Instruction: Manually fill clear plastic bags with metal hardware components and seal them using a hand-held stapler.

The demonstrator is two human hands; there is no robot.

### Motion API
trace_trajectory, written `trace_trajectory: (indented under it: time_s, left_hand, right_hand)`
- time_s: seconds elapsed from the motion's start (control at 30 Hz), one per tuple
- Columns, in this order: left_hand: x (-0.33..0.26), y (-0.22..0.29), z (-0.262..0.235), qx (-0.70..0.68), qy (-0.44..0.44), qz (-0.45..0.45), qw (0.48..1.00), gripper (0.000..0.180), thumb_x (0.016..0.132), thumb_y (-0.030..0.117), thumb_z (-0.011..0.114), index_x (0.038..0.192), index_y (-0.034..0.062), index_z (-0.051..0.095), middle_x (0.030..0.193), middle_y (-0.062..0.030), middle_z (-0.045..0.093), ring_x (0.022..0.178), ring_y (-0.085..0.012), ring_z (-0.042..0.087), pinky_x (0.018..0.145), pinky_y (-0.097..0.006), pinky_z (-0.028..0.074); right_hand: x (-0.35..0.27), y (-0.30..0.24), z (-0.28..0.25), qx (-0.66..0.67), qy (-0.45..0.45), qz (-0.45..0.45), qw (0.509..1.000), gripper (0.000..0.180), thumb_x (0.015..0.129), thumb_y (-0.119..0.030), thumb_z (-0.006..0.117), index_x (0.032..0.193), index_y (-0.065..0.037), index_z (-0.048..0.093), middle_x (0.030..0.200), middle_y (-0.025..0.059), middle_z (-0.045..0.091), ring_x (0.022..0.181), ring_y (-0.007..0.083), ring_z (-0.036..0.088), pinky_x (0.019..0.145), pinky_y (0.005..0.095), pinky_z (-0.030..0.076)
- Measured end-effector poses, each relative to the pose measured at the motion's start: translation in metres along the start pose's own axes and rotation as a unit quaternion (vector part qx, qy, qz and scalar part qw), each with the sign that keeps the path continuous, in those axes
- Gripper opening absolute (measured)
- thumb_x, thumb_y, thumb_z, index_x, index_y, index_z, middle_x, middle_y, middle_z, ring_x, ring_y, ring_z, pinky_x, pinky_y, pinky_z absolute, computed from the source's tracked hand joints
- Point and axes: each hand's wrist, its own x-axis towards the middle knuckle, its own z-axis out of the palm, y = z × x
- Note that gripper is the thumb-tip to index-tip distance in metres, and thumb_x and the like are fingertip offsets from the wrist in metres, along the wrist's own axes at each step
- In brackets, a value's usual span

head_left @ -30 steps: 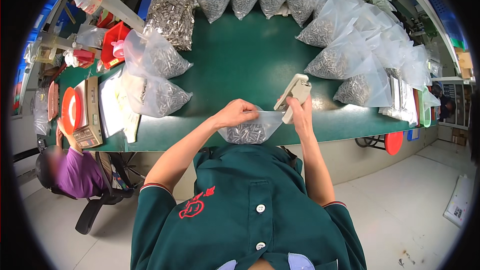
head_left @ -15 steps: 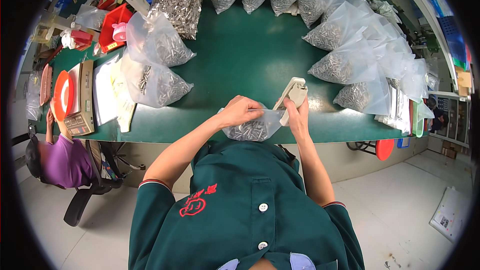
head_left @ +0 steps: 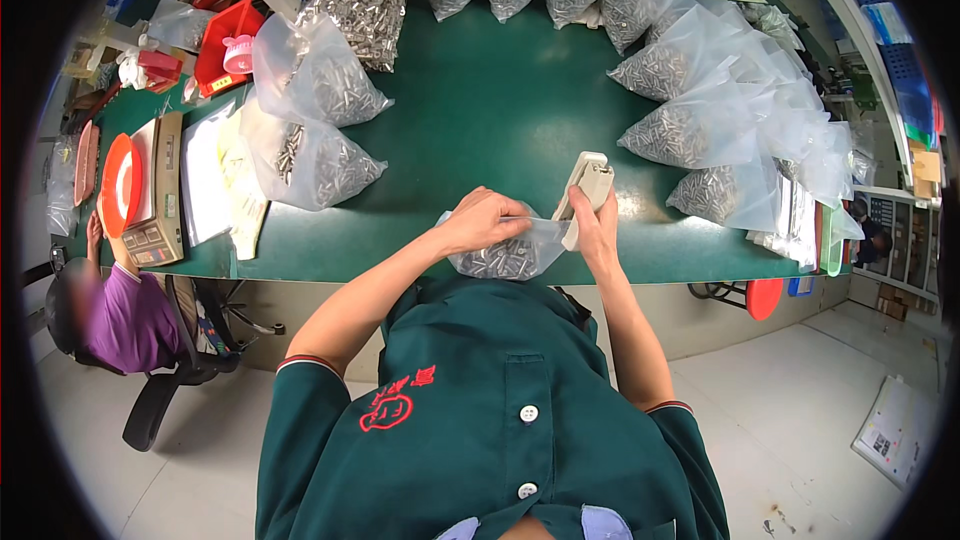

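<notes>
My left hand point(head_left: 482, 222) pinches the upper edge of a clear plastic bag point(head_left: 507, 261) at the near edge of the green table point(head_left: 500, 120). Small metal cylindrical parts fill the bag's bottom. In my right hand point(head_left: 596, 232) is a cream hand-held bag sealer point(head_left: 591, 178), gripped around its body with the thumb on top. Its lower end meets the right corner of the bag's mouth. The fingers of my right hand are partly hidden behind the sealer.
Filled bags point(head_left: 685, 130) curve along the right and far sides; two more point(head_left: 325, 168) stand at left. A large bag of metal parts point(head_left: 360, 5) lies far left. A scale point(head_left: 160, 190) with an orange dish point(head_left: 122, 185) is at left, beside a seated person in purple point(head_left: 135, 320).
The sealer's jaws look closer together at the bag's right corner. My left hand keeps its pinch on the bag. The view has shifted slightly.
</notes>
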Motion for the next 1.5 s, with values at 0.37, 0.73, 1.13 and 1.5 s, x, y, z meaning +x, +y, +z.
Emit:
trace_trajectory:
  time_s: [0.37,0.73,1.13,1.5]
  left_hand:
    - [-0.002,0.0,-0.001,-0.016,-0.003,-0.01,1.0,0.02,0.083,0.021,0.058,0.089,0.0033,0.067,0.07,-0.0124,0.063,0.061,-0.0231,0.059,0.061,-0.033,0.046]
    - [0.002,0.004,-0.001,-0.017,-0.016,-0.03,0.999,0.02,0.082,0.021,0.059,0.089,0.0038,0.067,0.07,-0.011,0.063,0.063,-0.0226,0.059,0.063,-0.032,0.046]
    - [-0.001,0.0,0.002,0.034,0.007,0.004,0.999,0.021,0.081,0.022,0.061,0.078,0.0018,0.064,0.062,-0.014,0.057,0.056,-0.0267,0.055,0.055,-0.036,0.042]
    - [-0.004,0.009,-0.004,0.026,0.036,-0.023,0.999,0.025,0.077,0.023,0.067,0.07,-0.0009,0.059,0.058,-0.0138,0.055,0.052,-0.0258,0.053,0.051,-0.037,0.039]
  right_hand:
    - [0.005,-0.003,0.005,-0.043,0.02,0.02,0.999,0.038,0.083,-0.035,0.065,0.084,0.003,0.058,0.071,0.0057,0.059,0.065,0.013,0.054,0.06,0.0296,0.045]
    - [0.015,0.01,0.01,-0.089,0.068,0.023,0.993,0.041,0.084,-0.037,0.063,0.08,0.003,0.06,0.068,0.0077,0.059,0.064,0.015,0.054,0.059,0.0316,0.044]
    - [0.001,-0.011,0.03,-0.119,0.02,0.004,0.993,0.047,0.083,-0.044,0.061,0.092,0.002,0.06,0.076,0.0112,0.063,0.072,0.02,0.06,0.067,0.0334,0.047]
    - [-0.001,-0.016,0.048,-0.078,0.019,0.031,0.996,0.046,0.084,-0.045,0.06,0.091,0.001,0.06,0.076,0.0095,0.062,0.072,0.0185,0.059,0.067,0.0332,0.047]
